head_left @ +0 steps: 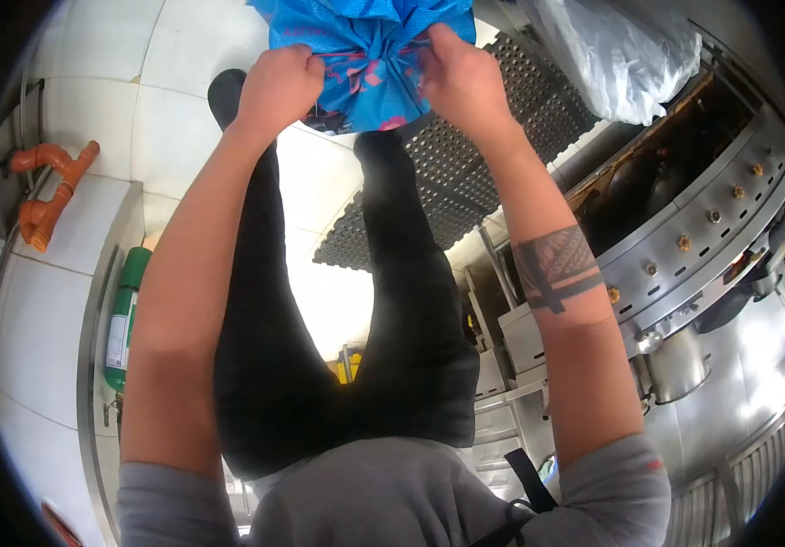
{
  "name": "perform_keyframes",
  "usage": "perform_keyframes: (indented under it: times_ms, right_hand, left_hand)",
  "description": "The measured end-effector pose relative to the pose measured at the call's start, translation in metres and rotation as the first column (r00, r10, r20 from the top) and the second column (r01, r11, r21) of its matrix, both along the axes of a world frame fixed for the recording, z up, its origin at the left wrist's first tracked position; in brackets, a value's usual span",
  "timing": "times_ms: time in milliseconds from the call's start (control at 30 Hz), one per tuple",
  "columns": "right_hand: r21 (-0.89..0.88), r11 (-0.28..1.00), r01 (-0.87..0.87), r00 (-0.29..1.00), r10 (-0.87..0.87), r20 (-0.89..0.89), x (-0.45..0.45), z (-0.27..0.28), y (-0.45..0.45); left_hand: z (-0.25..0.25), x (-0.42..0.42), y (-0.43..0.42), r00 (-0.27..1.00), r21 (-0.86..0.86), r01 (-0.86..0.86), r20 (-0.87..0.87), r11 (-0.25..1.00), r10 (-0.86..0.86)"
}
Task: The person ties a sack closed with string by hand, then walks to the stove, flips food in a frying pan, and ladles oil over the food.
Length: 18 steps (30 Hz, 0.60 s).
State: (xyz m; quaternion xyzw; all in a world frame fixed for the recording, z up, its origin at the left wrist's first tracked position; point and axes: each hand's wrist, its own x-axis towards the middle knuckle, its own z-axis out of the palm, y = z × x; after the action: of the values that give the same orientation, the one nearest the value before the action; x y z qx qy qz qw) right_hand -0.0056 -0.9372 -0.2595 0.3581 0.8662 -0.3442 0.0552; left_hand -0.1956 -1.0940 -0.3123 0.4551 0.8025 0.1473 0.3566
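Observation:
A blue woven plastic bag [370,36] with pink and red print is at the top of the head view, its material gathered into folds at the middle. My left hand [281,84] is closed in a fist on the bag's left side. On the right side, my right hand [465,77] grips the bag with its fingers curled into the material. The bag hangs in front of my lower legs and shoes. Its upper part is cut off by the frame's edge, and what it contains is hidden.
A perforated black rubber mat [465,173] lies on the white tiled floor. To the right are a stainless stove front [712,228] with several knobs, a clear plastic bag [625,59] and a metal pot [678,365]. Orange pipes [62,187] and a green cylinder [124,319] stand left.

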Motion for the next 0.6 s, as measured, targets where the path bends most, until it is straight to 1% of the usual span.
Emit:
perform_keyframes:
  times_ms: [67,100,133,167,200,233,267,300,333,367,400,433,467,500,533,567,600]
  right_hand:
    - [0.032,0.999,0.010,1.000,-0.010,0.006,-0.002,0.005,-0.004]
    - [0.046,0.999,0.001,0.998,-0.003,0.056,-0.001,0.009,-0.008]
    - [0.055,0.998,-0.010,0.994,0.004,0.107,0.000,0.013,-0.012]
    - [0.046,0.999,0.028,0.997,-0.031,0.065,0.002,0.017,-0.018]
    - [0.043,0.999,0.030,0.998,-0.033,0.061,0.001,0.021,-0.026]
    - [-0.177,0.969,0.175,0.984,-0.175,0.012,0.000,0.024,-0.033]
    - [-0.393,0.872,0.293,0.947,-0.320,-0.003,-0.002,0.024,-0.039]
    - [-0.721,0.487,0.492,0.796,-0.588,0.146,-0.003,0.019,-0.045]
    - [-0.721,0.488,0.493,0.795,-0.590,0.144,-0.003,0.015,-0.050]
    - [-0.793,0.333,0.511,0.717,-0.674,0.179,-0.003,0.012,-0.053]
    - [-0.847,0.169,0.503,0.630,-0.743,0.226,-0.003,0.010,-0.054]
    - [-0.849,0.166,0.502,0.626,-0.747,0.224,-0.002,0.008,-0.056]
    - [-0.845,0.188,0.501,0.622,-0.757,0.201,-0.002,0.007,-0.060]
    - [-0.840,0.207,0.501,0.616,-0.767,0.179,-0.002,0.006,-0.063]
    - [-0.843,0.199,0.499,0.612,-0.770,0.180,-0.001,0.005,-0.062]
    - [-0.844,0.237,0.481,0.627,-0.766,0.143,0.003,0.004,-0.059]
    - [-0.842,0.277,0.464,0.642,-0.760,0.104,0.005,0.003,-0.056]
  left_hand:
    - [0.001,0.007,0.001,0.998,0.042,-0.056,-0.023,0.998,0.057]
    - [0.009,0.010,0.000,0.998,0.050,-0.056,-0.027,0.997,0.058]
    - [0.021,0.017,-0.008,1.000,-0.026,-0.019,0.021,0.999,0.020]
    - [0.033,0.025,-0.017,0.997,-0.105,0.024,0.073,0.994,-0.016]
    - [0.043,0.034,-0.022,0.995,-0.098,0.076,0.078,0.992,-0.069]
    - [0.053,0.043,-0.025,0.989,-0.089,0.129,0.081,0.988,-0.122]
    - [0.062,0.051,-0.026,0.982,-0.050,0.166,0.096,0.985,-0.160]
    - [0.071,0.057,-0.022,0.974,-0.046,0.203,0.109,0.978,-0.197]
    - [0.078,0.062,-0.016,0.964,-0.039,0.240,0.123,0.970,-0.234]
    - [0.085,0.064,-0.011,0.964,-0.037,0.243,0.120,0.969,-0.237]
    - [0.092,0.066,-0.005,0.944,0.010,0.241,0.230,0.970,-0.237]
    - [0.097,0.066,0.002,0.911,0.055,0.235,0.337,0.970,-0.240]
    - [0.102,0.065,0.010,0.910,0.053,0.241,0.334,0.969,-0.244]
    - [0.107,0.063,0.017,0.872,0.025,0.183,0.457,0.983,-0.174]
    - [0.109,0.061,0.020,0.817,-0.012,0.129,0.568,0.992,-0.099]
    - [0.110,0.060,0.023,0.723,-0.035,0.009,0.690,0.999,0.017]
    - [0.112,0.058,0.024,0.725,-0.036,0.015,0.689,0.999,0.014]
